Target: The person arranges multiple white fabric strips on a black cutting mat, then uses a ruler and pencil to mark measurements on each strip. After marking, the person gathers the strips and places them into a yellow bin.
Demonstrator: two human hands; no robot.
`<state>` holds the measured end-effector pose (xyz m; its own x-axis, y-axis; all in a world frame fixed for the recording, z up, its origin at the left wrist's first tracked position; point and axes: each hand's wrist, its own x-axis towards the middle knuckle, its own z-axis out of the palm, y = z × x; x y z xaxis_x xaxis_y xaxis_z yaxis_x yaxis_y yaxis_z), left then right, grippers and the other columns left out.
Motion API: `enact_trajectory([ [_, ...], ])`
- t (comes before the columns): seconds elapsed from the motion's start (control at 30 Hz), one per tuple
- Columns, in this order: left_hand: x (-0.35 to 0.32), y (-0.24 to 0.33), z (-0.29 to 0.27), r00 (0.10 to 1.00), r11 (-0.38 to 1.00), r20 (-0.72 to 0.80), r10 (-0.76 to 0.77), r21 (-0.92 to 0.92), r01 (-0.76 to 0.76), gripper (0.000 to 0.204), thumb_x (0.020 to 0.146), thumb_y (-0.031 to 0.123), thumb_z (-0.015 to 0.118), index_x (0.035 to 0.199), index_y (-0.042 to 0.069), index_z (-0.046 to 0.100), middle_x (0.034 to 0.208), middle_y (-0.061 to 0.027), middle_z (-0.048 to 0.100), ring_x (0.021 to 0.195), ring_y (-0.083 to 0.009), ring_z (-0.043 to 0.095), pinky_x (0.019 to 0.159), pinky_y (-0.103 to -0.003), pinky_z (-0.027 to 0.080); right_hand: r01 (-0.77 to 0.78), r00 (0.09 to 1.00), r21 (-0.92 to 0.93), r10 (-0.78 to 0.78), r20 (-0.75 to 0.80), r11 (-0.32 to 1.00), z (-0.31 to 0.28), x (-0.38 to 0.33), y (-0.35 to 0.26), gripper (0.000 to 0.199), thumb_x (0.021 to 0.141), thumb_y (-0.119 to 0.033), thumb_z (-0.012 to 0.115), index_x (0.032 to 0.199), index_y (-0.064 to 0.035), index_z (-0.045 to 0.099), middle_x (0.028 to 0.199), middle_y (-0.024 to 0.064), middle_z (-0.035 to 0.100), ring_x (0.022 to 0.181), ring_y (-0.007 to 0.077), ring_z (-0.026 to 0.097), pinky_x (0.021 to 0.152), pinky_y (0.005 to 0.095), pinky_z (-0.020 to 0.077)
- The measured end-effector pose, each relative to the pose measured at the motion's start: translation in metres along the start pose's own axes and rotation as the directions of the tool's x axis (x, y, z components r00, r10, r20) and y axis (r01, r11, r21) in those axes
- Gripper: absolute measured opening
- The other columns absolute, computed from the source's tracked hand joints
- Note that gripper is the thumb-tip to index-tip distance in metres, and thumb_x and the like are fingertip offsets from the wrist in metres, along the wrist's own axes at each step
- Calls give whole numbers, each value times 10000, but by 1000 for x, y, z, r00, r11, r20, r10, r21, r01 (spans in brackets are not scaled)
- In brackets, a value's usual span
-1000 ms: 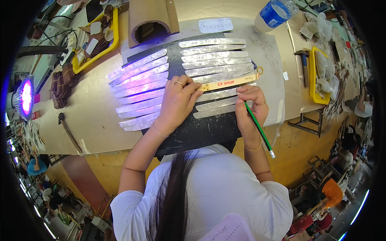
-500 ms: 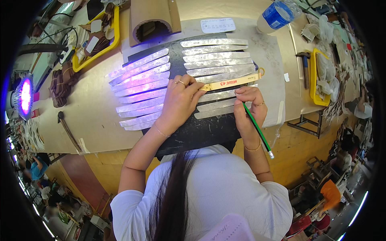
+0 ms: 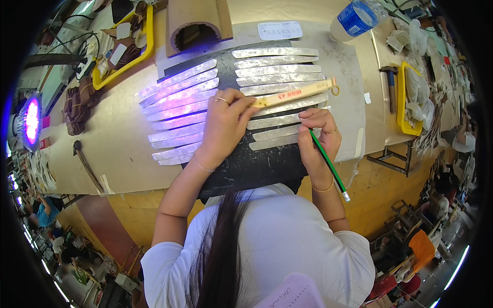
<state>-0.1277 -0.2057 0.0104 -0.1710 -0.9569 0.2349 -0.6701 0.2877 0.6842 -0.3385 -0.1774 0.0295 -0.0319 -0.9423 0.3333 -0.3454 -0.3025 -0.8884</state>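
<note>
My left hand [image 3: 224,126] pinches one end of a long cream-yellow strip template [image 3: 294,94] with red lettering and a small ring at its far end. The template is tilted, its ring end up and to the right, over a row of silvery strips [image 3: 277,60]. A green pencil [image 3: 329,165] is gripped in my right hand [image 3: 319,137], its eraser end toward me and its tip hidden by my fingers near the strips. More silvery strips [image 3: 177,107] fan out to the left, tinted purple by light. Both rows lie partly on a black mat [image 3: 246,173].
A hammer [image 3: 88,167] lies at the left, near a glowing purple lamp [image 3: 32,124]. Yellow trays [image 3: 149,38] stand left and right. At the back are a cardboard half-tube [image 3: 197,13], a white label card [image 3: 280,31] and a plastic water container [image 3: 354,21]. Another hammer [image 3: 391,87] lies right.
The template's ring end has swung up and away from me, off the strip it lay along. My left hand has shifted slightly; my right hand with the pencil has barely moved.
</note>
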Motion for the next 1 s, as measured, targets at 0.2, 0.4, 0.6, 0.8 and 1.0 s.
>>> enact_trajectory([
  [0.2, -8, 3, 11, 996, 998, 76, 55, 38, -58, 187, 819, 137, 784, 984, 56, 749, 913, -64, 599, 876, -249, 561, 816, -369, 452, 12, 1000, -14, -12, 6, 1000, 0, 0, -1, 173, 775, 79, 642, 906, -12, 576, 949, 142, 644, 810, 222, 624, 715, 309, 512],
  [0.4, -7, 4, 10, 995, 996, 73, 71, 49, -75, 186, 818, 138, 785, 981, 59, 747, 909, -64, 596, 874, -249, 560, 816, -369, 447, 8, 1000, -27, -8, 14, 1000, -1, 0, -1, 173, 767, 76, 646, 899, -10, 576, 943, 141, 648, 828, 238, 628, 733, 318, 511],
  [0.6, -6, 2, 12, 994, 996, 76, 79, 46, -82, 189, 814, 140, 788, 980, 58, 747, 909, -63, 602, 874, -248, 565, 813, -368, 445, 21, 1000, -31, -20, 15, 999, 2, 0, 1, 176, 761, 76, 650, 896, -7, 574, 926, 144, 649, 857, 262, 635, 759, 338, 512],
  [0.8, -7, 1, 13, 994, 996, 79, 74, 41, -78, 188, 817, 146, 787, 978, 59, 746, 907, -62, 606, 874, -249, 565, 813, -368, 444, 8, 1000, -35, -7, 18, 999, 3, -1, 3, 176, 772, 73, 656, 907, -7, 576, 912, 141, 641, 858, 265, 637, 761, 334, 519],
  [1.0, -7, 1, 12, 994, 995, 79, 81, 47, -85, 186, 819, 145, 786, 980, 62, 744, 907, -63, 607, 871, -251, 562, 808, -370, 441, -100, 994, -51, 102, 47, 994, 10, 2, -4, 162, 817, 30, 698, 936, -10, 595, 902, 121, 645, 813, 253, 650, 751, 321, 529],
])
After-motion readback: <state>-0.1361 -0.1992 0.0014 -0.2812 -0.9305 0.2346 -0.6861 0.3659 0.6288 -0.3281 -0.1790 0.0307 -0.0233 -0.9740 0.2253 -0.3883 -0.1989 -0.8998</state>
